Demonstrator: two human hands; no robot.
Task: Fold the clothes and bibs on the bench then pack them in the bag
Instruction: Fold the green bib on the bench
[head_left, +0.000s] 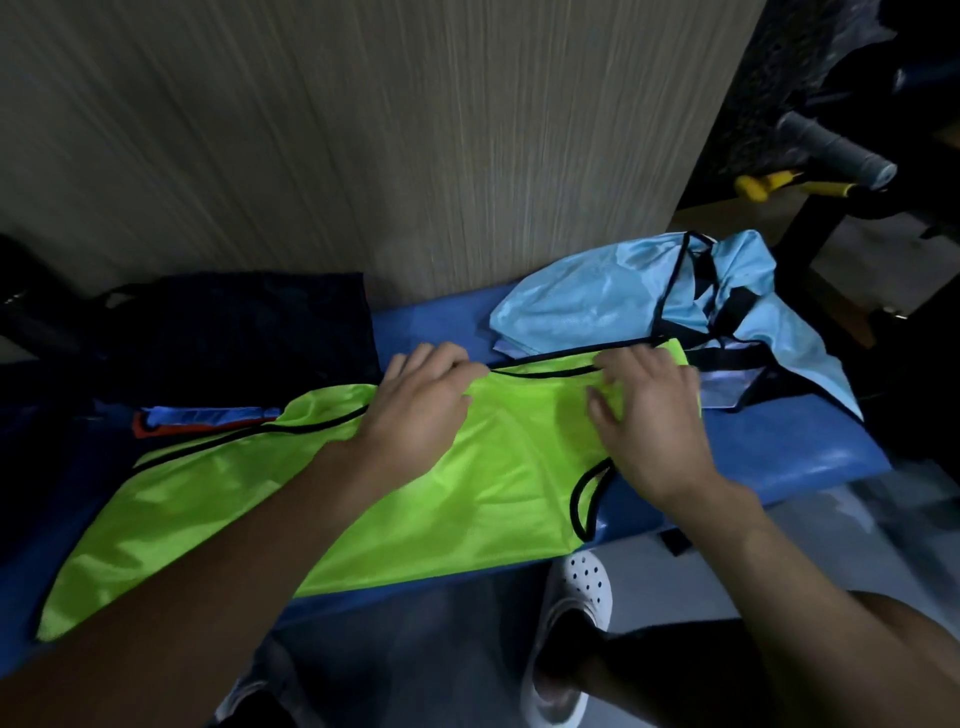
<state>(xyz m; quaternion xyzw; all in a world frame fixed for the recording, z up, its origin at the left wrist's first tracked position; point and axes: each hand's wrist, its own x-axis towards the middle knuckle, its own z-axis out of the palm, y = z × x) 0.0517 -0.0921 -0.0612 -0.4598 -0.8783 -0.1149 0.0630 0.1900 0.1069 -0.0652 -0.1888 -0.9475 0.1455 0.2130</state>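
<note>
A neon green bib with black trim lies spread across the blue bench. My left hand grips the bib's far black-trimmed edge near its middle. My right hand pinches the bib's top right corner, its fingers curled into the fabric. A crumpled pile of light blue bibs with black trim sits on the bench just behind and to the right of my right hand. A dark bag lies at the bench's left end, behind the green bib.
A grained wall panel rises directly behind the bench. A red and blue strip lies by the dark bag. A grey-gripped handle and yellow bar stand at the far right. My white perforated shoe is on the floor below the bench edge.
</note>
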